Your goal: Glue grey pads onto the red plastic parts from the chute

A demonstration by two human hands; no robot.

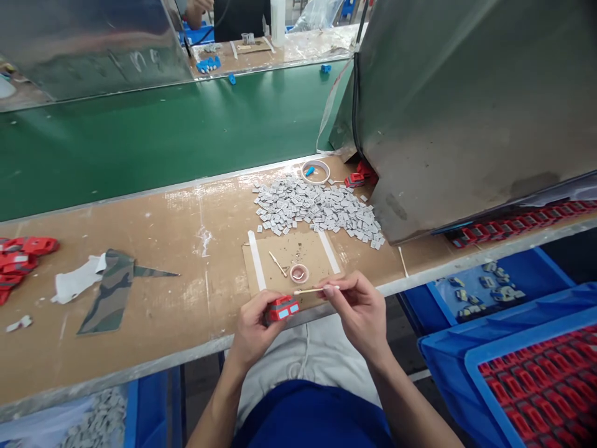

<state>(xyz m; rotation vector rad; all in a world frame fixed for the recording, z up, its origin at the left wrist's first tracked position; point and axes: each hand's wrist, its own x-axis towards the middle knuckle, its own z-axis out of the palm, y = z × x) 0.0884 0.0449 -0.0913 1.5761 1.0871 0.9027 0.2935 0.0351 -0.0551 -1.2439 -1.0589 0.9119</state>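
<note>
The person's left hand (255, 325) grasps a small red toy vehicle (284, 307) with light-blue windows, holding it just above the near edge of the table (172, 249). The right hand (361, 311) pinches a thin stick (311, 290) between thumb and fingers, nearly level, its darkened tip pointing left, right beside the top of the toy. Whether tip and toy touch cannot be told.

The step in hand looks like fine work on the toy with the stick's tip. The next move would seem to call for a steady left hand, with the toy turned to suit, and a light, exact touch from the right.

Just beyond the hands, a small round cup (299, 282) with something brownish inside stands on a cardboard sheet (268, 246) edged by two white strips (257, 261). A second stick (278, 264) lies left of the cup. Behind the sheet spreads a pile of small grey tiles (317, 208), with a white ring (329, 172) at its far side. Well to the left lie a camouflage-patterned piece (108, 292) and more red toys (21, 261). At lower right, a blue crate (441, 351) holds rows of red pieces (536, 386).
</note>
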